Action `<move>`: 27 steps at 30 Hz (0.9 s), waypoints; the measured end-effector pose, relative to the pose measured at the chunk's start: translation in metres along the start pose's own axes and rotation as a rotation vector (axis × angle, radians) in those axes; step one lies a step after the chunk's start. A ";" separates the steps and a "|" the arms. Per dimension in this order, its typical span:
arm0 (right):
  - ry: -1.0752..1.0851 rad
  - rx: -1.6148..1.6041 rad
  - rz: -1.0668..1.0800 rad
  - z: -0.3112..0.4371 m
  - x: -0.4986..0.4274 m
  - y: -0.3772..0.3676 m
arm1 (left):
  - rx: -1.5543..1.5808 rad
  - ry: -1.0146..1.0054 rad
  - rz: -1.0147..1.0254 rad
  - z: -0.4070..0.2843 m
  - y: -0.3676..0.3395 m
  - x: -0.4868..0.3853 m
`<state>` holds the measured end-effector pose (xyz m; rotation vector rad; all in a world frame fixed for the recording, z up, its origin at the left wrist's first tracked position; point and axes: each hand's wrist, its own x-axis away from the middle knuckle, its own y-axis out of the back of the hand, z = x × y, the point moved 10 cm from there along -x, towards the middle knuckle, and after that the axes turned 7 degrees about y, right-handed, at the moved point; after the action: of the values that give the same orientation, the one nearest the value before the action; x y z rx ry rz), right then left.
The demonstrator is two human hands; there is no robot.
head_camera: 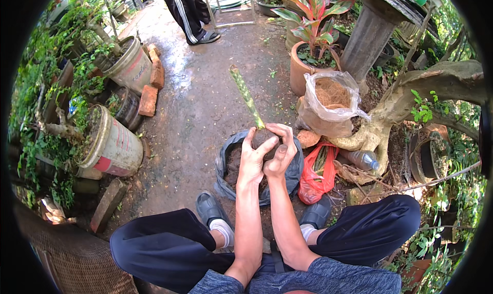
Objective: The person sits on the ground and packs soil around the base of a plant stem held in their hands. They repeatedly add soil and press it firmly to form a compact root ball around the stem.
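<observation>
A dark ball of soil or fibre (pixel 262 138) is cupped between my left hand (pixel 252 159) and my right hand (pixel 284 153). Out of its top leans a thick, mottled green stem cutting (pixel 245 92), cut off at its far end and leafless. Both hands are over a black plastic grow bag (pixel 224 184), which holds dark, fibrous growing medium (pixel 233 163). My fingers hide part of the ball. Just right of the bag, a red plastic bag (pixel 316 178) contains several mottled stem pieces (pixel 320 159).
A clear plastic bag of brown coir fibre (pixel 332 93) stands beside a thick tree trunk (pixel 379 128). Nearby lies a plastic bottle (pixel 362 160). Planted buckets (pixel 119 147) and bricks (pixel 148 100) line the left side. Another person's legs (pixel 185 13) are at the far end.
</observation>
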<state>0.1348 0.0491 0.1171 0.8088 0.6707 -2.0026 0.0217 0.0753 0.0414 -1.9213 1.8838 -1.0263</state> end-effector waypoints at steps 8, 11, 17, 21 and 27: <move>0.085 0.060 -0.016 0.012 -0.002 0.006 | -0.219 -0.084 0.066 -0.006 -0.004 -0.002; 0.062 0.058 0.022 0.010 -0.005 0.010 | -0.136 -0.079 0.071 0.003 -0.006 -0.003; 0.011 -0.080 0.069 0.007 -0.005 -0.004 | -0.101 -0.073 0.086 -0.004 -0.005 -0.001; -0.040 -0.122 0.109 0.003 -0.003 -0.009 | -0.117 -0.079 0.085 -0.002 0.001 -0.003; -0.038 -0.067 0.113 -0.005 -0.001 0.000 | -0.086 -0.099 0.115 -0.009 -0.018 0.006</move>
<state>0.1366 0.0526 0.1148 0.7503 0.6522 -1.8796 0.0291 0.0743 0.0611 -1.8479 1.9861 -0.8140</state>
